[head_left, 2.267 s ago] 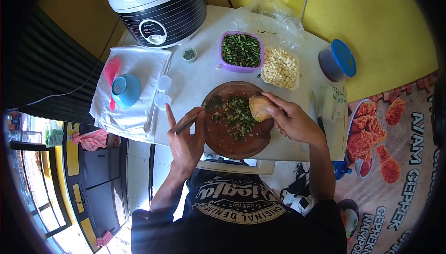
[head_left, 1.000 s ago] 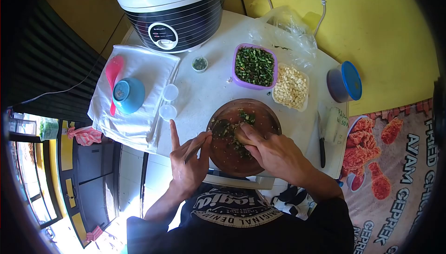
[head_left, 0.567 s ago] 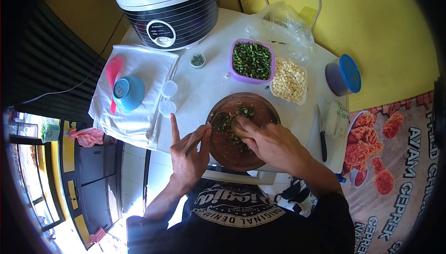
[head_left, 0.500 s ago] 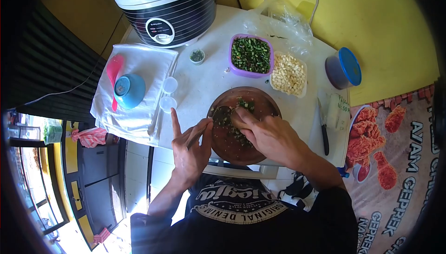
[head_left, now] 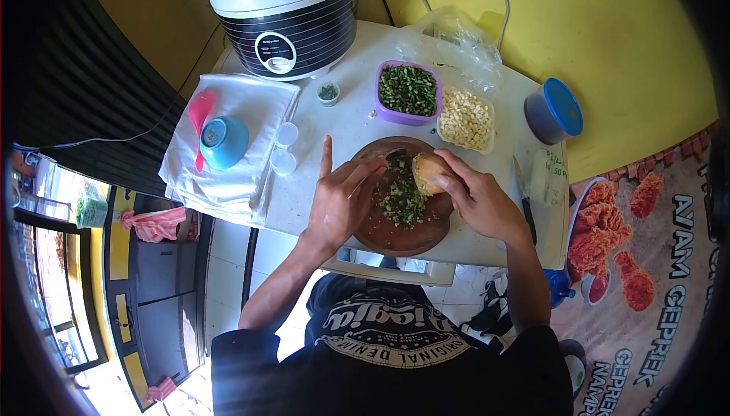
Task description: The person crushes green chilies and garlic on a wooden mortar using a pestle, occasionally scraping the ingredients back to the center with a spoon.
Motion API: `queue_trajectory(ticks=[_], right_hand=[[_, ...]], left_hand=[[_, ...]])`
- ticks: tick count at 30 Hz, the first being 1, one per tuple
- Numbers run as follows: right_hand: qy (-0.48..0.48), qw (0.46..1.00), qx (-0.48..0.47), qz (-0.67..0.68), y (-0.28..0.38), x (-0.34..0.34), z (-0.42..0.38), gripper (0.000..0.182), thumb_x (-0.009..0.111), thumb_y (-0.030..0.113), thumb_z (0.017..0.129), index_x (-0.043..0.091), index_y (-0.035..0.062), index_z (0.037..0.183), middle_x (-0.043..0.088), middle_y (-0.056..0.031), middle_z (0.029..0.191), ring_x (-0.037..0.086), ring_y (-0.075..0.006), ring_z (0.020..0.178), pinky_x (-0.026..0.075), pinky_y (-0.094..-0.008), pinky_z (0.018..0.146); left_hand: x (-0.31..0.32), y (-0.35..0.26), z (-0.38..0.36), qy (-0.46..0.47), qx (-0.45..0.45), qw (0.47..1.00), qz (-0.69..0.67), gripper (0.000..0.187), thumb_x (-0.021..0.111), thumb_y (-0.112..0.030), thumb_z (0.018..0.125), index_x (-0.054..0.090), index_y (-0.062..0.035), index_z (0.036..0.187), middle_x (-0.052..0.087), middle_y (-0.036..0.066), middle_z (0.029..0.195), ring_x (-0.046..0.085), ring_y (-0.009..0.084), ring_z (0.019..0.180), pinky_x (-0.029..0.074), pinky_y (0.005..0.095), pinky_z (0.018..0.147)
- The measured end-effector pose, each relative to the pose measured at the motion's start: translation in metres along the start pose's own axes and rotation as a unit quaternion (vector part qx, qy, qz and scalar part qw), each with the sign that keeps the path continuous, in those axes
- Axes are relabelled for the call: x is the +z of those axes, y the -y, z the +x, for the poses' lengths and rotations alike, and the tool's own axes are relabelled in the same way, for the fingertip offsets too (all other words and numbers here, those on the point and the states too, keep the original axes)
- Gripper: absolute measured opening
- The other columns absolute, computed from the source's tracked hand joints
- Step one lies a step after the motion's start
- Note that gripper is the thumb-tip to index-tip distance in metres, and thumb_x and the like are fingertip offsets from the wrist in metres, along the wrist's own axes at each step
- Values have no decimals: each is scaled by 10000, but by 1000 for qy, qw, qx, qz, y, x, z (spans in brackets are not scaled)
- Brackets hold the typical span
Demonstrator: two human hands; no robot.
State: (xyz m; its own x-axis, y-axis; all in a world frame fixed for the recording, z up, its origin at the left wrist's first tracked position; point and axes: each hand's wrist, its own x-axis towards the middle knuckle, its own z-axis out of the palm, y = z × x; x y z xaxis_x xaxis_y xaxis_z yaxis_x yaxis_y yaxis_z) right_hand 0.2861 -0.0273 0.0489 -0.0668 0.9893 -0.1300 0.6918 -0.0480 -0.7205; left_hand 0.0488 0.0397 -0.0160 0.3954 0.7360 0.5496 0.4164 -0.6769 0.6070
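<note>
A round brown mortar at the table's front edge holds a mash of chopped green and pale bits. My right hand is closed around a wooden pestle, lifted and tilted over the mortar's right side. On the left, my left hand pinches a spoon, index finger stretched forward; the fingers hide most of its handle. The spoon's dark bowl is close beside the pestle head. Just behind the mortar are a purple tub of chopped greens and a clear tub of peeled cloves.
A rice cooker stands at the back left. A blue bowl and pink spoon rest on white plastic sheets. Small cups are beside them. At right are a knife and a blue-lidded container.
The pestle has been raised from the mash and tilted, head turned leftward. My left hand has moved right and up over the mortar with the spoon, toward the pestle. The camera view has shifted slightly.
</note>
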Motion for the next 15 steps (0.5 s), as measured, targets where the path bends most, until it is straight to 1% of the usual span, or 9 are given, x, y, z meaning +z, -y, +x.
queue_trajectory(ticks=[1, 3, 4, 6, 8, 10, 12, 13, 15], right_hand=[[-1, 1000, 1, 1, -1, -1, -3, 461, 519, 274, 1055, 460, 71, 1465, 676, -281, 859, 681, -428, 748, 510, -440, 717], [9, 998, 63, 29, -2, -5, -9, 457, 515, 269, 1059, 459, 70, 1467, 664, -256, 799, 669, -371, 669, 510, -417, 689], [5, 997, 65, 29, -4, -6, -12, 457, 515, 269, 1059, 459, 70, 1467, 664, -256, 799, 669, -371, 669, 510, -417, 689], [2, 997, 57, 60, -9, -3, -16, 459, 517, 274, 1060, 458, 77, 1470, 656, -232, 762, 649, -330, 626, 508, -402, 669], [16, 995, 72, 69, -15, 1, -17, 460, 523, 270, 1057, 459, 81, 1472, 664, -231, 776, 655, -334, 635, 508, -394, 673], [32, 993, 84, 78, -19, 5, -16, 461, 529, 266, 1055, 461, 86, 1474, 672, -230, 790, 660, -338, 643, 509, -386, 676], [3, 998, 22, 67, -21, 11, -16, 475, 559, 266, 1042, 466, 109, 1481, 683, -222, 800, 672, -357, 669, 516, -379, 680], [3, 998, 21, 66, -23, 15, -15, 475, 559, 266, 1042, 466, 109, 1481, 683, -222, 800, 672, -357, 669, 516, -379, 680], [-49, 992, -110, 25, -25, 22, -14, 488, 597, 277, 1017, 489, 141, 1474, 698, -217, 857, 680, -387, 705, 531, -404, 689]], left_hand=[[1, -1, 0, 12, 19, 1000, -1, 201, 711, -8, 878, 708, -54, 1074, 759, 54, 1010, 743, 244, 915, 191, 626, 1212], [-7, -13, -7, 21, 5, 1000, -12, 182, 710, -6, 884, 717, -56, 1059, 764, 60, 1007, 744, 247, 888, 192, 617, 1216], [-12, -18, -9, 29, -11, 999, -22, 165, 709, -5, 889, 727, -58, 1044, 768, 65, 1004, 746, 250, 862, 192, 608, 1219], [-17, -21, -10, 15, -20, 1000, -19, 173, 705, 2, 889, 724, -52, 1052, 768, 64, 998, 745, 248, 856, 189, 608, 1220], [-19, -17, -10, -4, -41, 999, -11, 220, 724, -10, 870, 708, -57, 1083, 761, 60, 992, 744, 243, 897, 165, 624, 1220], [-12, -14, -11, -2, -40, 999, -6, 222, 722, -6, 868, 708, -56, 1084, 761, 59, 989, 744, 246, 886, 167, 620, 1220], [-6, -14, -13, 1, -39, 999, -1, 224, 720, -2, 867, 707, -56, 1084, 761, 58, 985, 744, 249, 874, 169, 616, 1220], [-3, -16, -16, 9, -41, 999, -2, 219, 715, -2, 871, 706, -54, 1083, 761, 57, 982, 743, 252, 865, 171, 613, 1220], [-3, -20, -21, 17, -43, 999, -4, 214, 710, -1, 874, 705, -51, 1082, 761, 56, 979, 742, 255, 856, 174, 610, 1220]])
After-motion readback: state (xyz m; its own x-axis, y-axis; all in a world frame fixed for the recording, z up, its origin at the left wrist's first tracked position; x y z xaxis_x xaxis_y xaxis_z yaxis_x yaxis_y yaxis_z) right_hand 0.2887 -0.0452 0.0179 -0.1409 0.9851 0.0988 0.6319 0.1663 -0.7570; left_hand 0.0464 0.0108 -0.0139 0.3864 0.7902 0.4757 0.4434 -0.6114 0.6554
